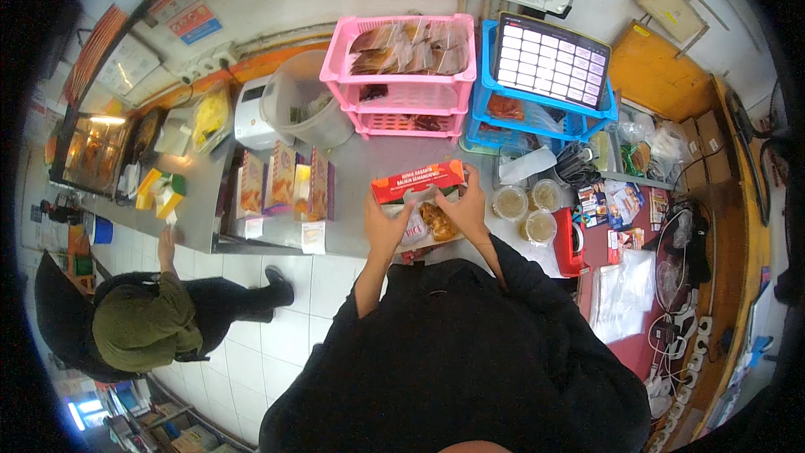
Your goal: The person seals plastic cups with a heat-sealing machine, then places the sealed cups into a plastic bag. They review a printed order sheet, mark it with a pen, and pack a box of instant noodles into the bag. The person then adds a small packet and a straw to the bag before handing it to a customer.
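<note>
A cardboard meal box with a red printed flap is at the near edge of the counter, its lid up. My left hand grips its left side, the thumb reaching over the inside. On the opposite side my right hand holds the box, its thumb also over the opening. Inside lie a wrapped rice portion and, to its right, a piece of fried chicken. Something green shows under the flap. The box's underside is hidden.
Several lidded cups stand right of the box, near a red tape dispenser. Behind are a pink rack and a blue rack with a tablet. Filled cartons stand left; a co-worker is beyond.
</note>
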Motion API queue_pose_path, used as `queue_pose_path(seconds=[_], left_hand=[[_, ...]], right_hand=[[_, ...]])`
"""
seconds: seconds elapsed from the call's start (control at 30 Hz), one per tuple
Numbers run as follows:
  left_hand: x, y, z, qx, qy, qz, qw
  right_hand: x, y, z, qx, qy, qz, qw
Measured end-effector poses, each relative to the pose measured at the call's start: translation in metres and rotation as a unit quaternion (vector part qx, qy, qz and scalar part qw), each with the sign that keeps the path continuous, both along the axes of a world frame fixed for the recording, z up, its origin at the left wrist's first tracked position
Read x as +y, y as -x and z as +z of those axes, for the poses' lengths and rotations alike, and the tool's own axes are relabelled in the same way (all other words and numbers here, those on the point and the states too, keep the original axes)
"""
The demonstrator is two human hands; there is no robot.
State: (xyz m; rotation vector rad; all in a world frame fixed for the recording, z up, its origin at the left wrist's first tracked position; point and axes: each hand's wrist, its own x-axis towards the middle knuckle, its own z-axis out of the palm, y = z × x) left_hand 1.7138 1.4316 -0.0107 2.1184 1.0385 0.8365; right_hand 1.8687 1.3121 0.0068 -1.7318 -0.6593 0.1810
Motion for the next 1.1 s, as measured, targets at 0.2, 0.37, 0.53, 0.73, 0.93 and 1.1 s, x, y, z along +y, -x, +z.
queue_pose_path(seconds=[0.2, 0.37, 0.53, 0.73, 0.93, 1.1], left_hand=[[0.024, 0.019, 0.011, -0.18, 0.177, -0.05, 0.966], [0.044, 0.061, 0.011, -0.082, 0.109, -0.158, 0.978], [0.016, 0.06, 0.017, -0.082, -0.054, -0.107, 0.989], [-0.022, 0.049, 0.02, -0.13, 0.079, 0.132, 0.98], [-0.019, 0.03, 0.024, -0.447, 0.673, 0.138, 0.573], [-0.009, 0.019, 0.006, -0.48, 0.695, -0.002, 0.536]], right_hand=[[-0.039, -0.026, -0.007, -0.027, 0.053, 0.062, 0.996], [-0.061, -0.032, 0.003, 0.478, -0.009, 0.087, 0.874], [-0.038, -0.032, 0.009, 0.75, -0.144, -0.079, 0.641], [-0.029, -0.046, 0.017, 0.737, -0.115, 0.003, 0.666], [-0.047, -0.016, 0.041, 0.731, -0.103, 0.02, 0.675], [-0.059, -0.001, 0.042, 0.715, -0.076, 0.012, 0.695]])
